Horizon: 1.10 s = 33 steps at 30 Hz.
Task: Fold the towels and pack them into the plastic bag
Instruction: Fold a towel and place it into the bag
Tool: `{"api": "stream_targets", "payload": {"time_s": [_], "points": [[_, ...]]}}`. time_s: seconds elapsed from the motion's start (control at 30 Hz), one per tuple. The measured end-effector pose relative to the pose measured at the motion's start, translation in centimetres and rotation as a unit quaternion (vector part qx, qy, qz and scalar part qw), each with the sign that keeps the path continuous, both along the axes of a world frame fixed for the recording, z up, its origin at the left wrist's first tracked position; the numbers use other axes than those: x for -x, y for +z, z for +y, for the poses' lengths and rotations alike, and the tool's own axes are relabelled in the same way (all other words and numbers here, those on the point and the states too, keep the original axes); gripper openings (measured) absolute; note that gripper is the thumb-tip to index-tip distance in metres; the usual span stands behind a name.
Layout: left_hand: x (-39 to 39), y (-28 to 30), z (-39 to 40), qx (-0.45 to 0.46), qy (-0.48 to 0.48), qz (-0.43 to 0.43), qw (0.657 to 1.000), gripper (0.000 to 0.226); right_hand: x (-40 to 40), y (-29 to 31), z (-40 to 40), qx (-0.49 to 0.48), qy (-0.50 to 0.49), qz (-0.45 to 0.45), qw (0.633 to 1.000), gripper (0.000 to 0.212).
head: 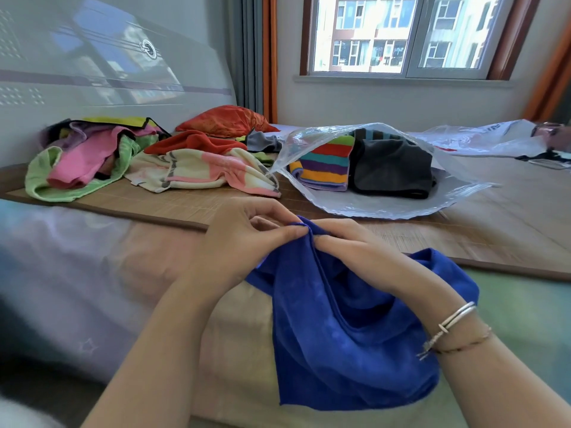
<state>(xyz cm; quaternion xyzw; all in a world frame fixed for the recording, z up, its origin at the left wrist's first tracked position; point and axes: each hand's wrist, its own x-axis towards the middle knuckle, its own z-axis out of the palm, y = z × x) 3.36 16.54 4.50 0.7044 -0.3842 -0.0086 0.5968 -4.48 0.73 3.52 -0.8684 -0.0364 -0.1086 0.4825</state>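
Bright daylight from the window; edges bowed, perhaps slightly soft.

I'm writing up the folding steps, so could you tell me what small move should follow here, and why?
Probably draw the hands apart along the edge to spread the blue towel: the left hand and right hand pinch one bunched corner and the rest hangs crumpled.
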Motion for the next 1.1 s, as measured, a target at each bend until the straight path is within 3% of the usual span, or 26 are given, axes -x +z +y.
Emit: {"api": "stream_targets", "payload": {"time_s": [0.17, 0.33, 0.43, 0.6, 0.7, 0.9, 1.1], "points": [[-0.3, -0.3, -0.2, -0.002, 0.032, -0.035, 0.999, 0.011, -0.5, -0.2, 0.1, 0.055, -0.006, -0.028, 0.998, 0.029], [-0.6, -1.0, -0.8, 0.058, 0.048, -0.006, 0.997, 0.036, -0.7, 0.0, 0.5, 0.086, -0.04, -0.104, 0.99, 0.022], [0.0, -1.0, -1.2, 0.094, 0.019, -0.004, 0.995, 0.025, -0.3, 0.6, 0.7, 0.072, -0.07, -0.145, 0.984, 0.034], [1.2, -1.2, -1.8, 0.05, 0.012, -0.071, 0.996, 0.019, 1.2, 3.9, 0.4, 0.034, -0.162, -0.229, 0.959, 0.016], [0.6, 0.7, -1.5, 0.029, 0.014, -0.085, 0.996, 0.028, 1.7, 7.1, 0.7, 0.051, -0.18, -0.25, 0.95, 0.02], [1.1, 7.6, -0.2, -0.037, -0.044, -0.089, 0.994, 0.027, 2.3, 15.8, 2.1, 0.035, -0.184, -0.245, 0.951, 0.024], [-0.4, 9.2, 2.6, -0.156, -0.04, -0.087, 0.983, 0.014, 1.9, 21.5, 0.9, -0.031, -0.223, -0.241, 0.944, 0.022]]}}
